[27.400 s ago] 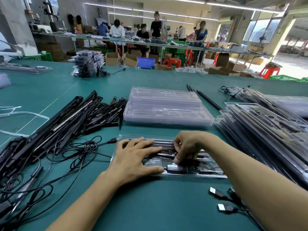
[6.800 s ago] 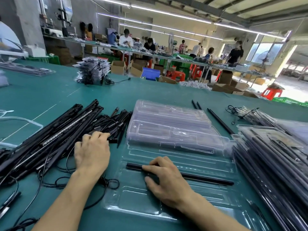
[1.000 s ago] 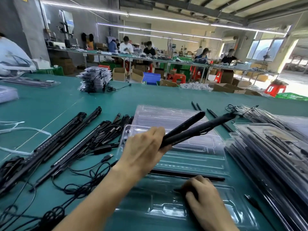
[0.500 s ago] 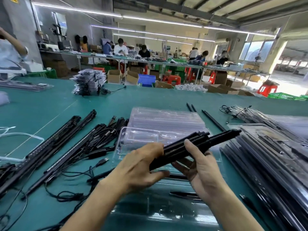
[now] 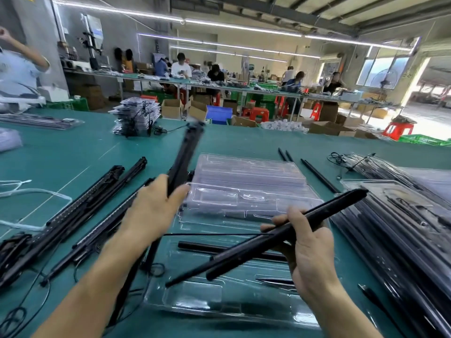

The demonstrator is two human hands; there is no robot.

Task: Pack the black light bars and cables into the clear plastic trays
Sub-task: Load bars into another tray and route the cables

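An open clear plastic tray (image 5: 195,296) lies on the green table in front of me, with one black light bar (image 5: 195,247) in its far slot. My left hand (image 5: 153,208) grips a black light bar (image 5: 188,147) that points up and away, blurred by motion. My right hand (image 5: 307,250) holds another black light bar (image 5: 280,235) slanted low over the tray, its far end up to the right. A thin black cable (image 5: 214,234) stretches between the two hands. Loose black bars and cables (image 5: 80,215) lie at the left.
A stack of empty clear trays (image 5: 246,181) sits just beyond the open tray. Filled trays (image 5: 400,230) are piled at the right. Two thin black rods (image 5: 317,176) lie at the far right. Another tray stack (image 5: 135,118) stands far left. People work at distant benches.
The bundle of bars that both hands held together has been split. My left hand swung its bar up and to the left; my right hand keeps the other over the tray.
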